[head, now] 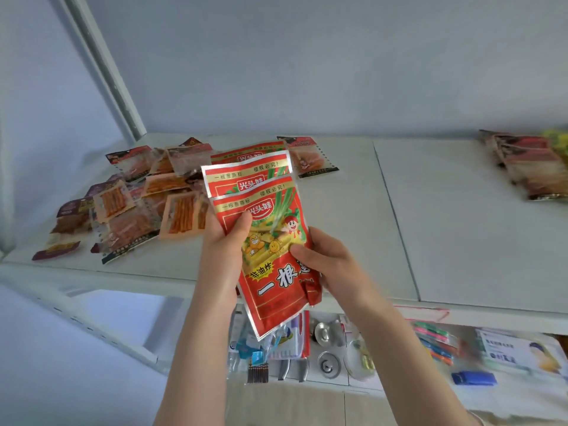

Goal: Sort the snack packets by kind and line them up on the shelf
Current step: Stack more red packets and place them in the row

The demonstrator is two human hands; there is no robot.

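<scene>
Both forearms (196, 348) enter from below. Red packets (273, 241), two or three fanned, are gripped above the shelf (461, 226) edge, with the left hand (226, 241) clasped round the left border and the right hand (325, 262) pinching the right. Sorting is judged early. An unsorted heap (138, 204) is left beyond the left hand. A small laid row (528, 170) is seen far off the right hand, cut by the frame. Lower-shelf clutter (322, 348) is blurred and not identified.
</scene>
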